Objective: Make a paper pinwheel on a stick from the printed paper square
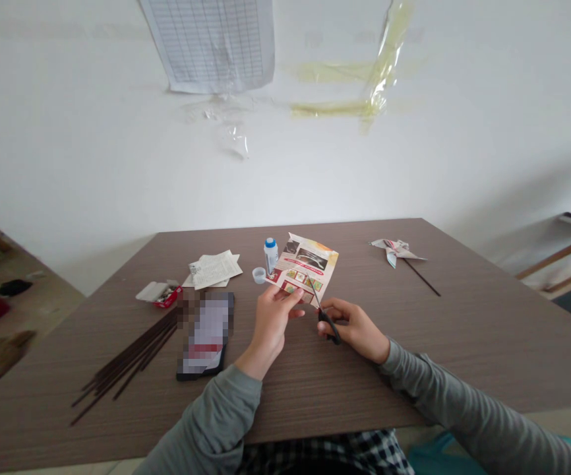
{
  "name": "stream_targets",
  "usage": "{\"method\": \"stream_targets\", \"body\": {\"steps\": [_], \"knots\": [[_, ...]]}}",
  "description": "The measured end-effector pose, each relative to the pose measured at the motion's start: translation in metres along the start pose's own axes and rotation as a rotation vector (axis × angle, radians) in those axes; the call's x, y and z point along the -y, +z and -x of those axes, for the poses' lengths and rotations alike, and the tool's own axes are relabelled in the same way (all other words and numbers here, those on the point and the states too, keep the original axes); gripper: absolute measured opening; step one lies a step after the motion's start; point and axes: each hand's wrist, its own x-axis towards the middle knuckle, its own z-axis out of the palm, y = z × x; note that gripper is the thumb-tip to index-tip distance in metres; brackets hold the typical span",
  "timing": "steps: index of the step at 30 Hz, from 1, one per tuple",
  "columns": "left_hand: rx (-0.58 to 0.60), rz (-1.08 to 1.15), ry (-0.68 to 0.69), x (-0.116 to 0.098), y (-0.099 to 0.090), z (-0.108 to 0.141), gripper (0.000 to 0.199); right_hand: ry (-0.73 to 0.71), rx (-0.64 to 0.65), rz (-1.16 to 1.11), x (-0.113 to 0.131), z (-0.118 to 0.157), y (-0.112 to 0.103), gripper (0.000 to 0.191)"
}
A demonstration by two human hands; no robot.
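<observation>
Hands (270, 323) raised, left hand (271, 322) pinching leaflet (302, 267), right hand (352, 328) holding scissors (332, 332)

Cream-and-orange printed paper sheet (302, 267): red bands, dark photo panel, centre of frame. Black-handled steel scissors (328, 326) just below. White plastic bottle with blue cap (270, 256). Dark brown thin sticks (127, 359), lower left. Brown streaked wood-grain table top (364, 369). Grey ribbed knit sleeve (463, 396), lower right. Black-and-white checked cloth (325, 455), bottom edge.

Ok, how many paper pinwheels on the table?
1. A paper pinwheel on a dark stick, lying toward the far right of the table. No others visible, though one could be hidden under the loose papers.
</observation>
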Motion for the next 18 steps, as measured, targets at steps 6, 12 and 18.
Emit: {"method": "stream_targets", "body": {"steps": [6,12,18], "knots": [[-0.018,0.02,-0.008,-0.0015,0.0022,0.0023,0.041,0.017,-0.023,-0.001,0.0048,0.0014,0.0005,0.062],[-0.024,0.014,-0.018,-0.0038,0.0023,0.0029,0.041,0.031,-0.021,0.014,0.0048,0.0007,-0.0007,0.064],[-0.012,-0.008,-0.01,-0.0019,-0.0008,0.0015,0.045,0.042,-0.013,0.024,0.0063,-0.0008,0.0004,0.07]]}}
